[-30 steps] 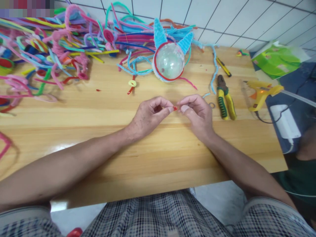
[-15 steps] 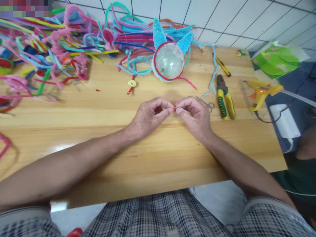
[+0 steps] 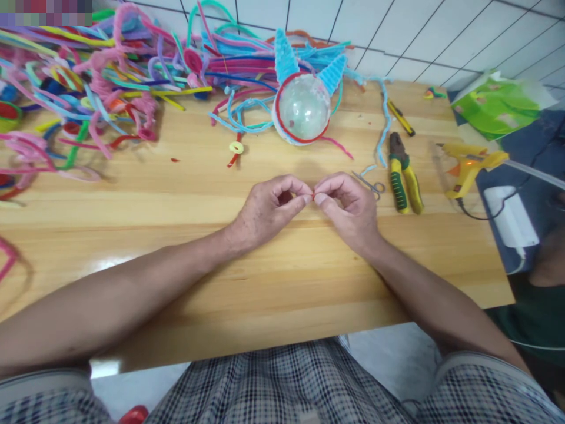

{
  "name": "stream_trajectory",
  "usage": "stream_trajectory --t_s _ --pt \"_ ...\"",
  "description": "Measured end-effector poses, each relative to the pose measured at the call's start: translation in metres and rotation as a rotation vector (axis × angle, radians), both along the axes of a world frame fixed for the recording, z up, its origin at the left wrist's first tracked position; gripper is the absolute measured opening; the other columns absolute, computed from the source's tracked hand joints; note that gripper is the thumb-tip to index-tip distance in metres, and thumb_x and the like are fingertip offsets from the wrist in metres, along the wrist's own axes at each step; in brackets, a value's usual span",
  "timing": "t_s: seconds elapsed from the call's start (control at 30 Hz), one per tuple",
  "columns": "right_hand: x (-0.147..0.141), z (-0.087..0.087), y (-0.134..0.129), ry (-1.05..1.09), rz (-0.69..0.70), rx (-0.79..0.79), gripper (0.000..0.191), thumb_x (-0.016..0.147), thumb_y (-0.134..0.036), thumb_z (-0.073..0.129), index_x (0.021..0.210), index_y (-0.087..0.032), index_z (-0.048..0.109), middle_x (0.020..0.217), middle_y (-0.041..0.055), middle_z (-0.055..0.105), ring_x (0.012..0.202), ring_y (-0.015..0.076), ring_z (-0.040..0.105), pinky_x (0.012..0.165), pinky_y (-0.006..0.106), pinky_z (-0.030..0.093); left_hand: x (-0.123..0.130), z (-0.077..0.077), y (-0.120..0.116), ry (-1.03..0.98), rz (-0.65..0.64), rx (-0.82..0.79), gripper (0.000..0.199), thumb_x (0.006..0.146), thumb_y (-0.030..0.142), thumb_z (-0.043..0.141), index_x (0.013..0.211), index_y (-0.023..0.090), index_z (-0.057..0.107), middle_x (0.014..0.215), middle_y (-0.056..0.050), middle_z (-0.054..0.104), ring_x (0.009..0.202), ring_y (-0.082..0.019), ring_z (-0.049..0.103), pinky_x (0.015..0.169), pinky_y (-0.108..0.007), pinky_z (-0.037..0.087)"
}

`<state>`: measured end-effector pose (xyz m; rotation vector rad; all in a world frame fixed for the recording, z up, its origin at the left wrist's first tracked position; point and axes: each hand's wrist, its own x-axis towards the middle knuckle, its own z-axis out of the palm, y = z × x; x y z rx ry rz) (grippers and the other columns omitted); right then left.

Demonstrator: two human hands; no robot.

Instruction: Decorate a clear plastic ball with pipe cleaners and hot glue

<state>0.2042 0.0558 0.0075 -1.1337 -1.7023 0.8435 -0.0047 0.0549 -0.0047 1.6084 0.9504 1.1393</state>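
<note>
Between the fingertips of my two hands is a tiny red piece [image 3: 313,195], mostly covered, too small to make out in kind. My left hand [image 3: 269,212] pinches it with thumb and forefinger. From the other side my right hand [image 3: 351,206] pinches the same piece, so the fingertips almost meet above the table. Beyond them stands a clear ball with a red rim [image 3: 304,109] and two fuzzy blue ears [image 3: 332,75]. Small scissors [image 3: 375,187] lie just behind my right hand. A red strip with a pale yellow ring [image 3: 236,147] rests to the left of the ball.
Colourful pipe cleaners [image 3: 106,88] are heaped at the back left. On the right lie pliers [image 3: 404,174], a yellow cutter [image 3: 401,118] and a yellow glue gun [image 3: 472,165] with its cord. A green package [image 3: 497,109] stands at the far right corner. Another person's sleeve [image 3: 529,312] shows at the right.
Both hands keep nearly the same pinch at the same spot. Less of the red piece shows between the fingertips. The whole view has shifted very slightly.
</note>
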Motion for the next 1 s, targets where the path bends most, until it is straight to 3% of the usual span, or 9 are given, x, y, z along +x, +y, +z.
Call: stream_trajectory --t_s 0.33,0.67,1.0 --pt "0.0028 -0.0041 0.0001 0.097 0.005 -0.074 0.018 0.099 -0.045 0.08 0.099 -0.028 0.074 0.094 -0.0005 0.077 0.086 0.0185 0.07 0.079 0.036 0.059 0.0002 0.0004 -0.0013 0.035 0.017 0.011 0.014 0.102 0.031 0.075 0.095 0.019 0.08 0.081 -0.002 0.077 0.065 -0.012 0.057 0.064 -0.026 0.045" --pt "0.0003 -0.0031 0.001 0.03 0.065 -0.024 0.016 0.095 -0.031 0.081 0.084 -0.026 0.071 0.086 -0.0011 0.074 0.08 0.0175 0.067 0.076 0.035 0.054 0.001 -0.0006 -0.0018 0.055 0.011 0.081 0.011 0.099 0.023 0.072 0.092 0.018 0.079 0.085 -0.001 0.081 0.069 -0.011 0.061 0.067 -0.025 0.047" --pt "0.003 -0.0051 0.0003 0.088 0.031 -0.046 0.021 0.102 -0.048 0.079 0.098 -0.027 0.075 0.09 -0.0006 0.075 0.083 0.018 0.068 0.078 0.035 0.056 0.0018 -0.0015 -0.0015 0.045 0.029 0.021 0.016 0.101 0.031 0.074 0.095 0.019 0.081 0.08 -0.002 0.077 0.065 -0.012 0.056 0.062 -0.026 0.045"
